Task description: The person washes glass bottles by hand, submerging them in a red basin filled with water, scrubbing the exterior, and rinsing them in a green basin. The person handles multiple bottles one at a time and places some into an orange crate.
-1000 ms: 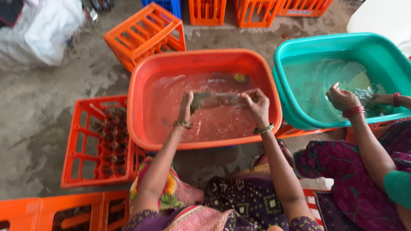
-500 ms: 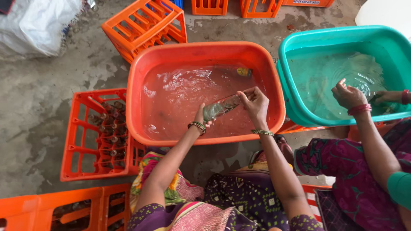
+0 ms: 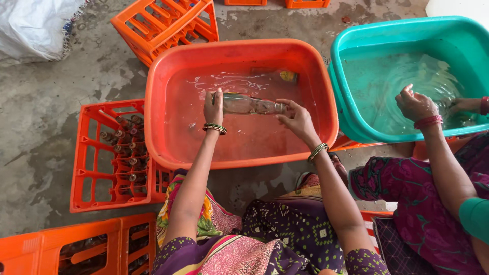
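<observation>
Both hands' grip (image 3: pixel 214 107) (image 3: pixel 295 118) on bottle (image 3: pixel 249 105) ends, over red tub (image 3: pixel 153 102).

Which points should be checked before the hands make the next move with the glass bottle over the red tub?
1. Left hand grips the base end of the clear glass bottle: ok.
2. Right hand holds the neck end: ok.
3. Bottle lies level above the water in the red plastic tub: ok.
4. Bottle empty and clean inside: cannot tell.
5. Orange plastic crate at the left has free cells: ok.
6. Co-worker's hand stays in the teal plastic tub, apart from the bottle: ok.
</observation>
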